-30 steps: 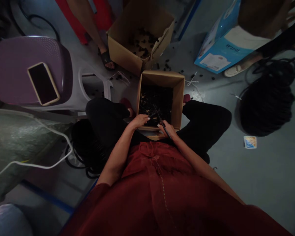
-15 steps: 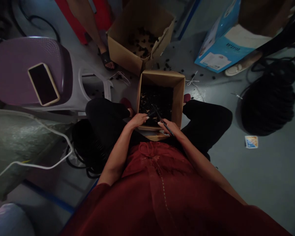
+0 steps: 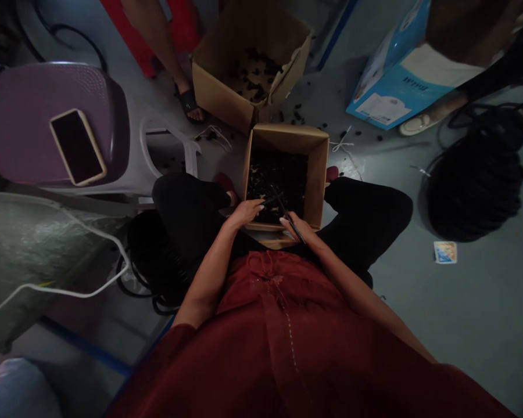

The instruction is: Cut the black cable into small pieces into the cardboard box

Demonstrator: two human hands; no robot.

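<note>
An open cardboard box (image 3: pixel 318 180) stands between my knees, with many small black pieces (image 3: pixel 283 165) lying in it. Over its near edge, my left hand (image 3: pixel 246 212) pinches a short black strip (image 3: pixel 268 201), perhaps cord; its exact kind is too dark to tell. My right hand (image 3: pixel 298 225) is closed round what look like dark scissors (image 3: pixel 284 209). Their blades point up and left over the box, near the tip of the black strip. The handle ends stick out below my right palm.
A larger cardboard box (image 3: pixel 222 87) with black pieces stands ahead, near a person's sandalled foot (image 3: pixel 193 109). A phone (image 3: pixel 78 148) lies on a purple stool (image 3: pixel 21 128). A blue box (image 3: pixel 387 87) and coiled black cord (image 3: pixel 475 180) are at right.
The scissors have turned slightly in my right hand, and their blades look closer together. My left hand has barely moved, still pinching the black strip.
</note>
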